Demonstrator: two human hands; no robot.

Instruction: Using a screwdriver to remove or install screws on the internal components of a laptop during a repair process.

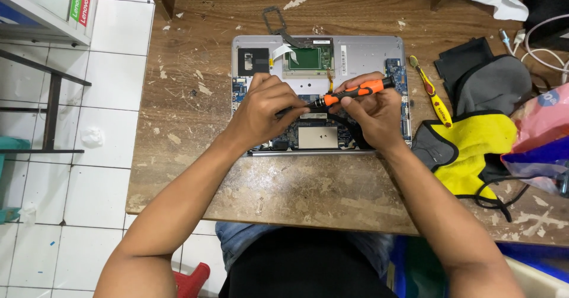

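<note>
Here, right hand (pixel 373 111) grips orange screwdriver (pixel 349 91), tip pointing left; left hand (pixel 264 111) pinches shaft.

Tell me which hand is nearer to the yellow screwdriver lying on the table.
Right. The right hand holds the orange screwdriver over the opened laptop, close beside the yellow screwdriver; the left hand is farther away, beyond it.

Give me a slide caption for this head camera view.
Right hand holds an orange screwdriver, left hand steadies its tip over an opened laptop on a worn wooden table.
</note>
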